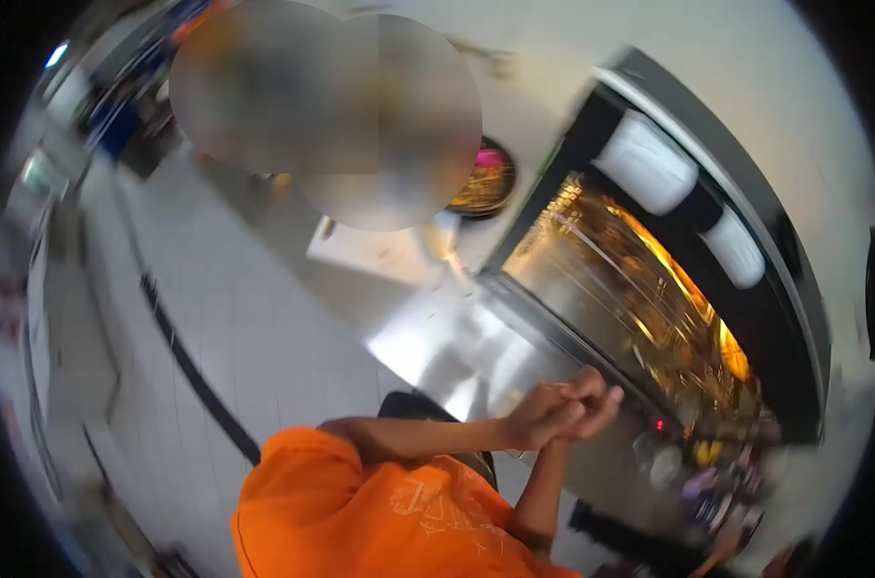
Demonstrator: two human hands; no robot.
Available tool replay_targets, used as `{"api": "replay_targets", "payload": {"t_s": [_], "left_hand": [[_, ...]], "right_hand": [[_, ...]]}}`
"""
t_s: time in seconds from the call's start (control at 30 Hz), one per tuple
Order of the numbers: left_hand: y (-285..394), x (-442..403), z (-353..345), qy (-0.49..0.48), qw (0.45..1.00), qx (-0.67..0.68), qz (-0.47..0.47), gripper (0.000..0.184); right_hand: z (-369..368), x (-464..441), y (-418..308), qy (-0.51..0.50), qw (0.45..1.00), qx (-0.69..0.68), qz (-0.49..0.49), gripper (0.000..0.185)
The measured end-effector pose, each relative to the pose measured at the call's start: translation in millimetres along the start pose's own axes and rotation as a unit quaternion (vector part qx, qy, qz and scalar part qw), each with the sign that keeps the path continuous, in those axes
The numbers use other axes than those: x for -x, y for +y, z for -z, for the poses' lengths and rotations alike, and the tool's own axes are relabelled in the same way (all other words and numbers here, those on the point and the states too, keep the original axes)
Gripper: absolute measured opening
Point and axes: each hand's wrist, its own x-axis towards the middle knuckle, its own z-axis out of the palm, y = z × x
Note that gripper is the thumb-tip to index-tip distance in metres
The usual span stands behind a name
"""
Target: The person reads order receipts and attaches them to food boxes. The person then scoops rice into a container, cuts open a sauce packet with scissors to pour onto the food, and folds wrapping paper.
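Observation:
My left hand (537,418) and my right hand (594,408) are pressed together in front of my orange shirt (380,511). Fingers of both are closed and curled against each other. Anything between them is hidden or too small to tell. Beneath them lies a shiny metal counter (433,342), beside the lower edge of a glass-fronted case (640,299) lit in yellow. The picture is smeared by motion.
A white board (336,243) lies at the counter's far end, near a round dark container (486,183) with yellow and pink contents. Assorted small items (712,486) stand at the lower right. A dark strip (197,376) crosses the tiled floor (254,337).

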Motion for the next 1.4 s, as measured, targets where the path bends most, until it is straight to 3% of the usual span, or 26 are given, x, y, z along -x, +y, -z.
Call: {"api": "replay_targets", "payload": {"t_s": [0.07,0.17,0.2,0.3,0.33,0.37,0.43,0.5,0.57,0.67,0.7,0.77,0.8,0.83,0.87,0.9,0.93,0.97,1.0,1.07,1.1,1.17,1.2,1.23,1.27,1.4], "left_hand": [[22,0,-1,0.035,0.997,-0.058,-0.033,0.044],[27,9,-2,0.079,0.981,-0.134,-0.113,0.055],[26,14,5,0.076,0.981,-0.142,-0.106,0.051],[19,29,14,0.120,0.983,-0.084,-0.113,0.041],[33,44,24,0.144,0.962,-0.219,-0.080,0.041],[46,58,31,0.165,0.922,-0.348,-0.042,0.044],[64,69,38,0.173,0.893,-0.411,-0.057,0.054],[83,76,42,0.290,0.878,-0.355,-0.136,0.056],[88,92,46,0.293,0.876,-0.366,-0.110,0.058],[96,107,62,0.309,0.874,-0.347,-0.140,0.060],[101,112,72,0.272,0.878,-0.367,-0.146,0.064],[109,119,82,0.234,0.883,-0.380,-0.149,0.069],[113,116,83,0.264,0.865,-0.397,-0.156,0.074],[118,119,88,0.291,0.846,-0.415,-0.165,0.079],[97,147,94,0.210,0.881,-0.419,-0.063,0.092],[113,154,109,0.204,0.883,-0.419,-0.061,0.092],[128,161,123,0.096,0.925,-0.366,0.045,0.100],[147,165,141,-0.015,0.940,-0.305,0.149,0.110],[165,168,163,-0.021,0.940,-0.304,0.150,0.110],[198,170,207,-0.224,0.961,-0.084,0.140,0.116],[214,174,227,-0.225,0.961,-0.079,0.140,0.116],[241,186,254,-0.184,0.940,-0.149,0.245,0.114],[242,200,264,-0.184,0.940,-0.144,0.249,0.114],[238,218,275,-0.051,0.953,-0.237,0.180,0.112],[242,228,286,0.081,0.936,-0.327,0.102,0.110],[260,238,330,0.133,0.914,-0.359,0.135,0.114]], "right_hand": [[1,1,7,0.023,0.990,-0.134,0.035,0.059],[-16,3,7,-0.016,0.998,-0.051,0.042,0.061],[-23,-1,7,-0.071,0.988,-0.129,0.044,0.061],[-68,9,-5,-0.061,0.982,-0.177,0.029,0.068],[-90,19,6,-0.053,0.937,-0.329,0.101,0.075],[-97,16,-2,-0.059,0.936,-0.336,0.091,0.075],[-104,13,-25,-0.297,0.913,-0.225,-0.164,0.083],[-120,34,-26,-0.301,0.900,-0.259,-0.180,0.084],[-135,52,-24,-0.301,0.889,-0.288,-0.192,0.085],[-151,71,-18,-0.289,0.909,-0.293,-0.071,0.087],[-158,73,-17,-0.287,0.910,-0.290,-0.074,0.087],[-181,70,-21,-0.358,0.859,-0.330,-0.157,0.083],[-195,63,-19,-0.397,0.796,-0.384,-0.249,0.081],[-210,58,-13,-0.426,0.783,-0.366,-0.268,0.081],[-232,62,-13,-0.436,0.802,-0.325,-0.247,0.085],[-253,70,-14,-0.444,0.819,-0.284,-0.227,0.088],[-267,77,-10,-0.439,0.822,-0.284,-0.227,0.088],[-281,83,-7,-0.497,0.747,-0.347,-0.273,0.091],[-297,89,-4,-0.547,0.663,-0.404,-0.314,0.095],[-334,101,-1,-0.571,0.660,-0.390,-0.295,0.095],[-353,106,-1,-0.597,0.653,-0.377,-0.274,0.096],[-387,115,-2,-0.592,0.671,-0.341,-0.288,0.093],[-406,120,5,-0.586,0.696,-0.300,-0.288,0.092],[-423,126,12,-0.577,0.720,-0.259,-0.286,0.090],[-438,126,21,-0.556,0.699,-0.285,-0.348,0.087],[-479,144,37,-0.459,0.745,-0.294,-0.385,0.088]]}}
